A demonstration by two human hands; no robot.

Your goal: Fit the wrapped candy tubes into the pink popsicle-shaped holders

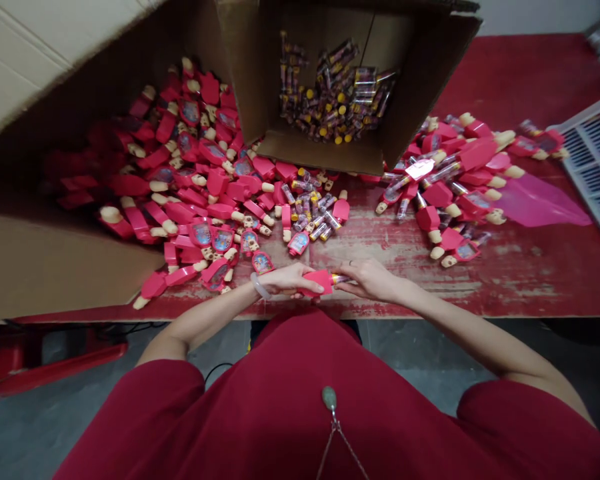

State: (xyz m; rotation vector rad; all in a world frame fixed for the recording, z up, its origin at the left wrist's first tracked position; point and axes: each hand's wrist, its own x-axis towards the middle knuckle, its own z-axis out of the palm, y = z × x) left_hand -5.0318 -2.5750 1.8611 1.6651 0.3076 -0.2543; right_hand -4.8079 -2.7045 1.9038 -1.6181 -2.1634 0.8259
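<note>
My left hand (293, 279) is wrapped round a pink plastic case (319, 283), near the table's front edge. At the right end of that case my right hand (367, 279) pinches a small clear tube with a yellow end (337, 279). The tube's end meets the case; how far inside it reaches I cannot tell. Just beyond my hands lies a small heap of similar tubes (313, 210). Pink cases with cream-coloured ends (220, 190) are piled to the left, some showing a picture panel.
A cardboard box (320, 155) with many tubes stands at the back. A larger carton (55, 267) lies open on the left, cases spilling out. More cases with tubes (445, 193) are heaped at right, beside a pink translucent sheet (540, 200) and a white slatted crate (597, 147).
</note>
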